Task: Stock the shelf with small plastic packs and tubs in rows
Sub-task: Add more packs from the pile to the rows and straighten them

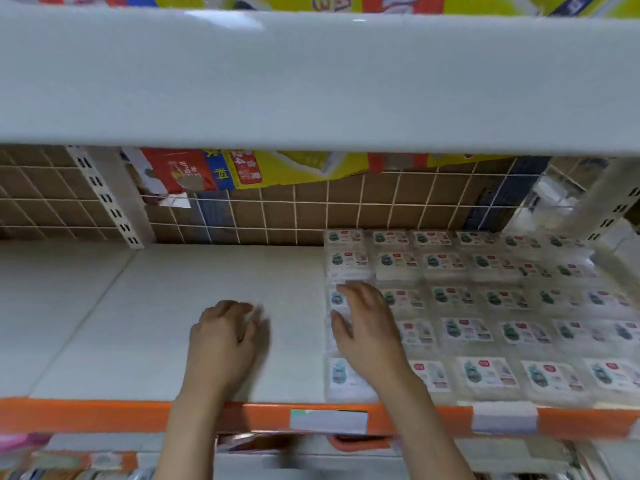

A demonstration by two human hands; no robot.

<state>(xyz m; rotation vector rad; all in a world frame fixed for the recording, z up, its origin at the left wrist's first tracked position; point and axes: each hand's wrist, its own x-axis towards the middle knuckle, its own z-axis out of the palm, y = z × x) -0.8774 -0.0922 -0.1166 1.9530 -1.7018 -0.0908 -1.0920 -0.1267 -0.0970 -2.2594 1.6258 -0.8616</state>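
Reaching in over the orange front rail (104, 414), a person has both bare forearms stretched onto a white shelf (173, 306). The small plastic packs (485, 306) fill the shelf's right part, from about 2 o'clock down to 4 o'clock of the view, lying flat in neat rows that run from the front rail back to the wire grid (294, 216). Each clear pack shows a white label with a teal figure and a small red mark; the print is too blurred to read.

The right hand (367, 327) lies palm down on the leftmost column of packs, near the middle of the scene. Its fingers (349, 289) are straight and slightly spread, resting on the pack tops without curling around any of them, and the thumb (337, 325) points toward 9 o'clock at the column's left edge.

The left hand (221, 341) sits just to the left, at about 7 o'clock from the right hand, over the bare white shelf surface. Its fingers are bent inward at the knuckles and blurred at the tips, so I cannot tell whether they hold anything small.

Above, the underside of an upper shelf (311, 81) fills the 12 o'clock band. Behind the grid, at 12 o'clock, stand red, blue and yellow cartons (242, 171) and brown cardboard. A pale price tag (329, 421) is clipped to the rail at 6 o'clock, and another (504, 416) sits toward 5 o'clock.
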